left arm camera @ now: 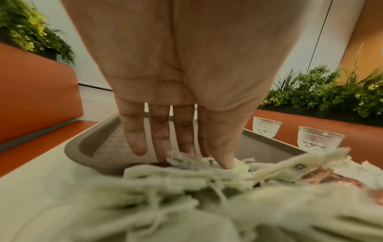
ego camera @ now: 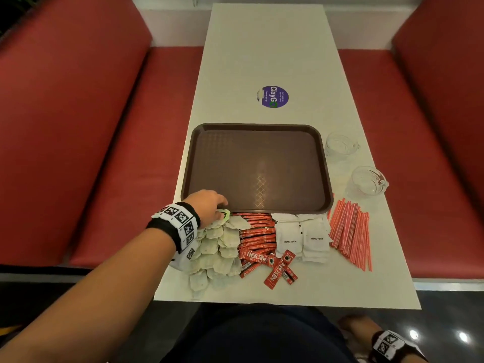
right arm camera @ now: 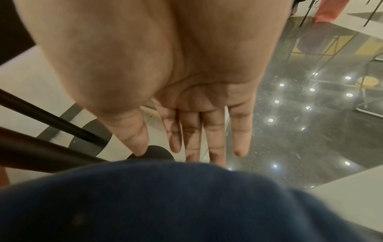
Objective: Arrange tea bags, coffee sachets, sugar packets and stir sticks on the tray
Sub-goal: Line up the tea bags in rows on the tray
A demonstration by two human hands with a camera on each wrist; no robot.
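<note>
An empty brown tray (ego camera: 256, 166) lies in the middle of the white table. Along its near edge lie a heap of tea bags (ego camera: 220, 247), red coffee sachets (ego camera: 258, 237), white sugar packets (ego camera: 303, 237) and red-striped stir sticks (ego camera: 351, 231). My left hand (ego camera: 207, 205) reaches down onto the far end of the tea bag heap, by the tray's near left corner. In the left wrist view its thumb and forefinger (left arm camera: 215, 157) pinch the top tea bag (left arm camera: 186, 159) by its green tag. My right hand (right arm camera: 176, 147) hangs below the table edge with straight fingers, holding nothing.
Two clear glass cups (ego camera: 340, 145) (ego camera: 368, 180) stand right of the tray. A round purple sticker (ego camera: 273, 96) lies beyond it on the table. Red bench seats (ego camera: 104, 153) run along both sides. The table's near edge is at my lap.
</note>
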